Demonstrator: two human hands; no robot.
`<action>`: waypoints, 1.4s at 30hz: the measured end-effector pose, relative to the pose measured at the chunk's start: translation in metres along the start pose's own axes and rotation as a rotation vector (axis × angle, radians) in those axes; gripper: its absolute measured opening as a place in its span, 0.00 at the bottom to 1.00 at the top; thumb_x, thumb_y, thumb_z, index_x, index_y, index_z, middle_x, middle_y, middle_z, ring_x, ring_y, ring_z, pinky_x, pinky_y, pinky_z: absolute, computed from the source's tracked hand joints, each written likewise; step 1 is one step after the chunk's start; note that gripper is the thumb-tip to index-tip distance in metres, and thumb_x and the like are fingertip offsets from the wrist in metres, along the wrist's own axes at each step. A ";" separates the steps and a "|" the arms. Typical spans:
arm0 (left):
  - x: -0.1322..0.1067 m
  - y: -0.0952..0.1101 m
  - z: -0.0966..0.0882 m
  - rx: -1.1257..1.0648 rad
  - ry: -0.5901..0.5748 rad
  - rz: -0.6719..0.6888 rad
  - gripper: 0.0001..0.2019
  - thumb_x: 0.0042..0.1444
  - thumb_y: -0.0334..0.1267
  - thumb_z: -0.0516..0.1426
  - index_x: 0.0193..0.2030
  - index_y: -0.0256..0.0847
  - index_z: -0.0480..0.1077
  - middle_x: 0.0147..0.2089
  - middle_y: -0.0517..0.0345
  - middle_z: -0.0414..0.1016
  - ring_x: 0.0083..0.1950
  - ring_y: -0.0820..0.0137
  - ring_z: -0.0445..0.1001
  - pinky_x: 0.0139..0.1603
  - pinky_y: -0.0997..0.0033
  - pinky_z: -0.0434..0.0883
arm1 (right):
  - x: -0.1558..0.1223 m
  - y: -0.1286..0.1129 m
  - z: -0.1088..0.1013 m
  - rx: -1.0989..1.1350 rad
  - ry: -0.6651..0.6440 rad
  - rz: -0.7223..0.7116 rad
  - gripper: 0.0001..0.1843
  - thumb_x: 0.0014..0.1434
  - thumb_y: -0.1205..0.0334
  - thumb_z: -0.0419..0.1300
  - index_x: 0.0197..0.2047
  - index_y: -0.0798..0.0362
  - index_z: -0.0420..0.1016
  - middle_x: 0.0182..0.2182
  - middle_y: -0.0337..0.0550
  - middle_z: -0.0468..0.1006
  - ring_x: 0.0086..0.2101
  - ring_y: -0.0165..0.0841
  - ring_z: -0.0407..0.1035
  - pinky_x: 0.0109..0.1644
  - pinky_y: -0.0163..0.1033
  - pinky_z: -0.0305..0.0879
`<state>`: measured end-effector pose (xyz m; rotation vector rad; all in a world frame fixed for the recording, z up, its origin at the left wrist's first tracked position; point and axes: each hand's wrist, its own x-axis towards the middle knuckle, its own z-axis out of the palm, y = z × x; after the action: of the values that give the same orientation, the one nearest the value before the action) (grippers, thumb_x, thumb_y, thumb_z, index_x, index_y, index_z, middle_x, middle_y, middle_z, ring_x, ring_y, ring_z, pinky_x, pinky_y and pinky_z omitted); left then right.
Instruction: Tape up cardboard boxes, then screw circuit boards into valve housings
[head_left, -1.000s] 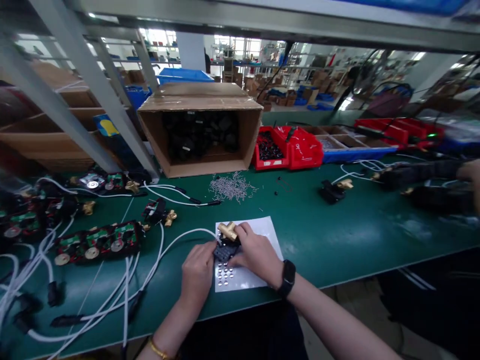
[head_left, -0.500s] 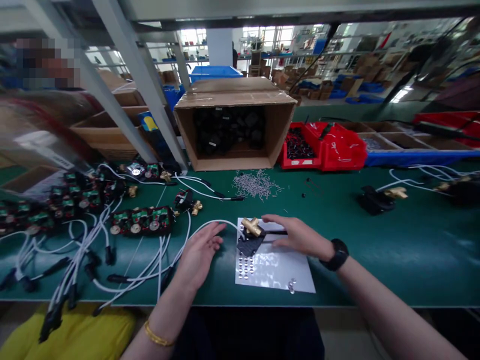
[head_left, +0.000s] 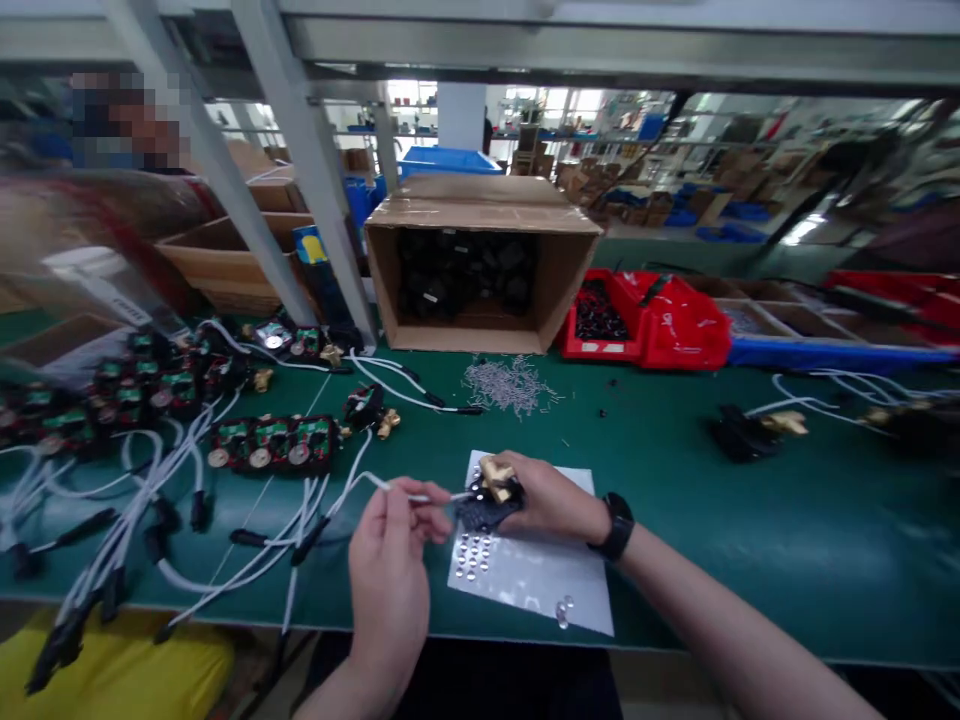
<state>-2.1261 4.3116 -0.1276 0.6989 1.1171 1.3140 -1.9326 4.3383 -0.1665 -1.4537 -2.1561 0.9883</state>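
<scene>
My right hand [head_left: 551, 498] is closed around a black housing with a brass tee fitting [head_left: 496, 478] on top, over the upper part of a white sheet [head_left: 536, 580]. A white cable [head_left: 375, 481] runs from the housing to the left. My left hand [head_left: 394, 545] pinches this cable between thumb and fingers. Small shiny round stickers or discs [head_left: 472, 557] lie in rows on the sheet just below the housing, and a few more [head_left: 564, 610] lie near its bottom edge. The underside of the housing is hidden.
Housings with green circuit boards [head_left: 274, 442] and white cables crowd the left. Small metal pins [head_left: 510, 385] lie in a heap before a cardboard box [head_left: 480, 338] of black parts. Red bins [head_left: 686, 325] stand behind at right. Another black unit [head_left: 739, 432] lies right.
My right hand has closed on the black housing, which now sits turned and slightly left. My left hand has gone from open fingers to pinching the white cable. The camera view has shifted.
</scene>
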 end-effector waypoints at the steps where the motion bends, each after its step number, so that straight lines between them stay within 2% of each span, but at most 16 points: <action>1: -0.007 0.001 0.001 0.097 -0.025 0.055 0.12 0.58 0.45 0.52 0.35 0.37 0.65 0.31 0.57 0.72 0.25 0.77 0.67 0.27 0.79 0.67 | -0.006 -0.002 0.001 -0.019 0.026 0.008 0.30 0.42 0.58 0.67 0.49 0.52 0.64 0.43 0.44 0.72 0.41 0.38 0.68 0.43 0.40 0.64; 3: -0.011 0.006 0.011 0.296 -0.085 0.153 0.14 0.58 0.48 0.51 0.36 0.38 0.66 0.29 0.59 0.70 0.25 0.77 0.66 0.26 0.80 0.65 | -0.022 -0.008 0.003 -0.039 0.097 0.026 0.30 0.43 0.57 0.66 0.49 0.52 0.64 0.43 0.45 0.73 0.41 0.39 0.69 0.41 0.39 0.64; 5: -0.002 0.017 0.039 0.476 -0.209 0.246 0.15 0.58 0.48 0.51 0.39 0.38 0.68 0.25 0.61 0.68 0.23 0.77 0.63 0.23 0.80 0.63 | -0.040 -0.014 -0.001 -0.017 0.232 0.084 0.29 0.42 0.57 0.66 0.48 0.52 0.63 0.41 0.45 0.73 0.39 0.39 0.70 0.39 0.38 0.65; 9: 0.024 0.044 0.142 0.623 -0.704 0.366 0.16 0.60 0.43 0.48 0.44 0.36 0.70 0.23 0.61 0.68 0.20 0.77 0.62 0.22 0.78 0.62 | -0.084 -0.010 -0.031 0.103 0.669 0.257 0.26 0.43 0.57 0.66 0.45 0.51 0.64 0.38 0.41 0.74 0.36 0.34 0.69 0.38 0.36 0.65; 12: 0.032 0.042 0.207 0.641 -0.902 0.511 0.18 0.59 0.38 0.48 0.54 0.33 0.64 0.39 0.50 0.74 0.29 0.73 0.69 0.30 0.73 0.67 | -0.116 0.026 -0.064 0.008 0.942 0.397 0.22 0.45 0.55 0.65 0.42 0.52 0.65 0.37 0.42 0.74 0.37 0.35 0.70 0.40 0.37 0.65; 14: 0.030 0.029 0.220 0.703 -0.935 0.621 0.21 0.58 0.37 0.50 0.58 0.34 0.60 0.49 0.46 0.70 0.36 0.70 0.70 0.37 0.69 0.68 | -0.133 0.063 -0.082 -0.095 1.038 0.550 0.24 0.44 0.52 0.65 0.42 0.53 0.66 0.38 0.45 0.75 0.39 0.38 0.70 0.41 0.39 0.66; 16: 0.026 0.008 0.206 0.768 -0.985 0.617 0.22 0.57 0.37 0.51 0.59 0.37 0.59 0.51 0.47 0.69 0.40 0.69 0.70 0.40 0.67 0.68 | -0.146 0.098 -0.090 -0.158 1.074 0.693 0.26 0.44 0.51 0.65 0.43 0.55 0.66 0.38 0.48 0.76 0.40 0.40 0.71 0.42 0.41 0.66; 19: 0.029 -0.025 0.153 0.868 -0.972 0.445 0.20 0.57 0.39 0.50 0.57 0.39 0.61 0.48 0.50 0.71 0.42 0.67 0.71 0.42 0.64 0.69 | -0.160 0.128 -0.087 -0.184 1.073 0.790 0.28 0.47 0.51 0.63 0.47 0.57 0.64 0.40 0.53 0.75 0.42 0.44 0.70 0.43 0.45 0.66; 23: 0.045 -0.052 0.073 0.982 -0.770 0.249 0.15 0.58 0.43 0.50 0.46 0.38 0.68 0.42 0.51 0.74 0.42 0.65 0.72 0.42 0.65 0.69 | -0.169 0.130 -0.075 -0.424 1.123 0.866 0.37 0.50 0.49 0.60 0.58 0.57 0.54 0.54 0.61 0.62 0.47 0.48 0.66 0.43 0.48 0.66; 25: 0.046 -0.054 0.046 1.024 -0.694 0.227 0.13 0.57 0.44 0.51 0.42 0.38 0.69 0.39 0.52 0.74 0.39 0.65 0.72 0.40 0.66 0.69 | -0.167 0.133 -0.079 -0.549 1.091 0.904 0.35 0.50 0.47 0.60 0.56 0.57 0.56 0.56 0.61 0.58 0.46 0.48 0.66 0.41 0.48 0.66; 27: 0.040 -0.054 0.032 1.051 -0.709 0.265 0.11 0.57 0.42 0.52 0.39 0.38 0.70 0.37 0.53 0.74 0.38 0.66 0.72 0.40 0.67 0.68 | -0.162 0.144 -0.088 -0.571 1.034 0.963 0.31 0.50 0.46 0.59 0.51 0.57 0.61 0.51 0.59 0.64 0.43 0.48 0.67 0.39 0.48 0.66; 31: 0.018 -0.056 0.026 1.065 -0.928 0.422 0.08 0.58 0.36 0.51 0.38 0.39 0.70 0.39 0.53 0.73 0.44 0.67 0.70 0.47 0.64 0.66 | -0.151 0.163 -0.104 -0.574 1.039 1.068 0.29 0.49 0.46 0.61 0.46 0.60 0.64 0.44 0.58 0.69 0.39 0.48 0.68 0.38 0.49 0.65; 33: 0.008 -0.060 0.021 1.087 -1.025 0.485 0.09 0.58 0.34 0.51 0.43 0.40 0.70 0.43 0.52 0.72 0.47 0.66 0.68 0.50 0.61 0.66 | -0.151 0.146 -0.097 -0.580 1.121 0.988 0.27 0.50 0.50 0.62 0.48 0.59 0.65 0.47 0.59 0.67 0.42 0.47 0.67 0.41 0.49 0.65; 36: 0.000 -0.069 0.006 1.148 -1.171 0.550 0.18 0.55 0.35 0.56 0.53 0.40 0.64 0.52 0.48 0.68 0.54 0.62 0.64 0.54 0.55 0.65 | -0.156 0.082 -0.055 -0.456 1.117 0.618 0.13 0.57 0.57 0.57 0.44 0.53 0.68 0.41 0.48 0.72 0.42 0.39 0.67 0.44 0.44 0.65; 39: -0.005 -0.078 -0.007 1.178 -1.231 0.656 0.22 0.53 0.34 0.58 0.56 0.37 0.61 0.55 0.45 0.65 0.57 0.59 0.61 0.56 0.51 0.64 | -0.158 0.014 0.010 -0.156 0.614 0.289 0.11 0.60 0.60 0.54 0.46 0.49 0.69 0.39 0.43 0.73 0.39 0.34 0.69 0.41 0.38 0.68; 42: -0.009 -0.085 -0.012 1.184 -1.198 0.754 0.16 0.56 0.32 0.54 0.52 0.36 0.63 0.53 0.43 0.67 0.55 0.59 0.64 0.53 0.51 0.67 | -0.151 -0.019 0.060 -0.202 0.362 0.405 0.24 0.57 0.57 0.58 0.56 0.51 0.61 0.47 0.48 0.69 0.38 0.37 0.70 0.34 0.39 0.70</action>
<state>-2.1037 4.2860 -0.2070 2.5242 0.4650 0.3617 -1.9220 4.1759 -0.1817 -2.0413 -1.7764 0.5716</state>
